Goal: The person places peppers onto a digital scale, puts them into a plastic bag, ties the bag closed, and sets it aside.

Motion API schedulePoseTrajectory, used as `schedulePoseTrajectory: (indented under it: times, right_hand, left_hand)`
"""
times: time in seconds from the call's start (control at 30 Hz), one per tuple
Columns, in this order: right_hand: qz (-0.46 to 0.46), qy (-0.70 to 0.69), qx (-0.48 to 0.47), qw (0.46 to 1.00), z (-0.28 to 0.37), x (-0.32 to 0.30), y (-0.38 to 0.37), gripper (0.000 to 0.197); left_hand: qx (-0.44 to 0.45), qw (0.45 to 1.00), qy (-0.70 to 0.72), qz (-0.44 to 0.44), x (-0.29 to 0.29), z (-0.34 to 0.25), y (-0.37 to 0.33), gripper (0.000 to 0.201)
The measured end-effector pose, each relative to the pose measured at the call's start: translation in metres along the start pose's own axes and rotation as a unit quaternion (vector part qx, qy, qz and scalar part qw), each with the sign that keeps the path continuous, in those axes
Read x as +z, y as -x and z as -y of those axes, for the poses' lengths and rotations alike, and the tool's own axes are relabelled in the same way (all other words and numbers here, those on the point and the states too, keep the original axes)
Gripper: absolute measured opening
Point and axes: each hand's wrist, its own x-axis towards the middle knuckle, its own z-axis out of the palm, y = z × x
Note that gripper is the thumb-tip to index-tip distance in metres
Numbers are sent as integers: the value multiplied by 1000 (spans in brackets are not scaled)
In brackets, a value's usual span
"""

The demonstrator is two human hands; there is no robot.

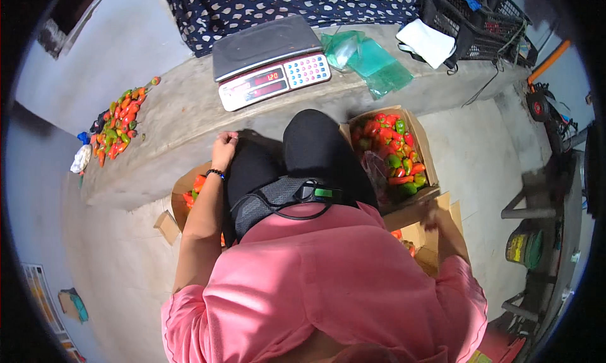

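My left hand [224, 149] is beside my left knee with its fingers curled in; what they hold, if anything, is hidden. Under that forearm, a cardboard box [182, 185] with red and green peppers [191, 197] is partly covered. My right hand [433, 216] is low on the right, at the flap of an open cardboard box [431, 242], its fingers smeared and dark. A few peppers [404, 242] show inside this box. Just beyond it stands a fuller cardboard box [419, 128] of red, orange and green peppers [394, 142], with clear plastic film at its near left side.
A digital scale [268, 50] with a lit display sits on the concrete ledge [177, 104]. Green plastic bags [379, 66] lie beside it. Loose peppers [120, 123] are heaped at the ledge's left end. Black crates [473, 22] and a white cloth-like item [427, 42] occupy the right end.
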Motion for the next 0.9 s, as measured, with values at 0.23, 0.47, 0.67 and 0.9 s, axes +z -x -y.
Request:
schedulePoseTrajectory:
  times: [0.23,0.47,0.67,0.9]
  right_hand:
    - [-359,5,-42,932,81,-85,-40,56]
    - [-342,38,37,938,118,-71,-51,57]
    - [-436,99,-54,893,123,-73,-84,83]
    - [-405,137,-164,889,174,-105,-68,74]
  left_hand:
    - [90,993,-71,-25,-2,0,6,15]
    - [59,993,-95,-32,-4,-17,19,12]
    - [50,990,-130,-19,-2,-32,13,12]
    - [35,990,-136,-17,-1,-39,13,13]
